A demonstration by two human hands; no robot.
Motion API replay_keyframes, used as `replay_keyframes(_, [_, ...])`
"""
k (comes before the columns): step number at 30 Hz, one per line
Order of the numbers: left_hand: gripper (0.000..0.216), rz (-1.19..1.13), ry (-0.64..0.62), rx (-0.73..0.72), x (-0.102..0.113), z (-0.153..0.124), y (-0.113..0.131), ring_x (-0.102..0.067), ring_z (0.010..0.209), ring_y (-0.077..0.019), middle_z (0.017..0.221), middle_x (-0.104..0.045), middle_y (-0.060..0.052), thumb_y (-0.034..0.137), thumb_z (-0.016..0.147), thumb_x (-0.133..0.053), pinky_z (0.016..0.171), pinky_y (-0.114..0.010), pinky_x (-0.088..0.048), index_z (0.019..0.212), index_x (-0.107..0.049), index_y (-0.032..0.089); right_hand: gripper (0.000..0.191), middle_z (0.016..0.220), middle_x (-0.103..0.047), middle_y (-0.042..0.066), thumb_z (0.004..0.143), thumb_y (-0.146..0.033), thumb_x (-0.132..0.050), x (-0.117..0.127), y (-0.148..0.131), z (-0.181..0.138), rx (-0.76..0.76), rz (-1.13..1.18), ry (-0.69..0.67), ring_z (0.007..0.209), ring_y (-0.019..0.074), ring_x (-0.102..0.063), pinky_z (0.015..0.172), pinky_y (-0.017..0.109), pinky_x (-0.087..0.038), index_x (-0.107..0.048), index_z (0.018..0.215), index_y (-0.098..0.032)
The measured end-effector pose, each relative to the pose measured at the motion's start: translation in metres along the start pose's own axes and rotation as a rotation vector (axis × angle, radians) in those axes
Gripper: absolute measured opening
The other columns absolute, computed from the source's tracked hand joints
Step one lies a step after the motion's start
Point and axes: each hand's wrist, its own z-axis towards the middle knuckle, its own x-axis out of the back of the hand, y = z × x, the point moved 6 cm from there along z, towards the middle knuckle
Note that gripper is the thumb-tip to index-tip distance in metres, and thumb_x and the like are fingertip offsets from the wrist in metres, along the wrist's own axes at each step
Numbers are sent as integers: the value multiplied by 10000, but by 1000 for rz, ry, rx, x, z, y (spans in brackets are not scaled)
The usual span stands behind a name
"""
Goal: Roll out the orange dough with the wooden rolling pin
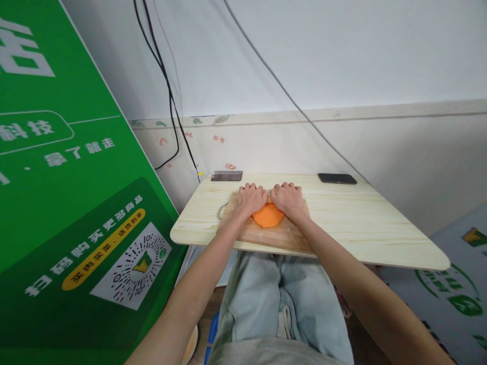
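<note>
An orange lump of dough (267, 217) lies on a wooden board (279, 235) at the near middle of a pale wooden table (361, 218). My left hand (250, 197) and my right hand (287, 197) rest side by side on top of the lump, knuckles up and fingers curled down over its far side, pressing on it. Most of the lump is hidden under both hands; only its near edge shows.
A dark phone (337, 178) lies at the table's far right, a dark flat device (227, 176) at the far left with cables running up the wall. A big green sign (68, 192) leans at the left. My legs in light jeans (277, 299) are under the table.
</note>
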Motion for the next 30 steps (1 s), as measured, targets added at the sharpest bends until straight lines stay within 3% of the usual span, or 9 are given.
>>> replay_keyframes(13, [431, -57, -77, 38, -19, 47, -12, -575, 1332, -353, 1383, -713, -158, 346, 1104, -373, 1111, -537, -433, 1244, -758, 212, 526, 1447, -688, 239, 1079, -374, -372, -12, 11, 39, -71, 63, -91, 1343, 378, -587, 1099, 512, -412, -731, 1375, -130])
replay_keyframes(19, [422, -71, -104, 32, -19, 56, -15, -612, 1303, -334, 1369, -727, -146, 360, 1084, -402, 1096, -505, -468, 1245, -767, 221, 540, 1465, -670, 246, 1060, -379, -400, -14, 11, 51, -89, 95, -123, 1373, 387, -577, 1115, 537, -422, -718, 1408, -115])
replay_keyframes(30, [465, -70, -78, 42, -15, 68, -14, -528, 1414, -358, 1489, -660, -173, 377, 1062, -407, 1171, -571, -407, 1366, -719, 214, 530, 1470, -667, 251, 1064, -363, -405, -13, 14, 57, -118, 133, -126, 1385, 378, -569, 1116, 521, -437, -727, 1407, -121])
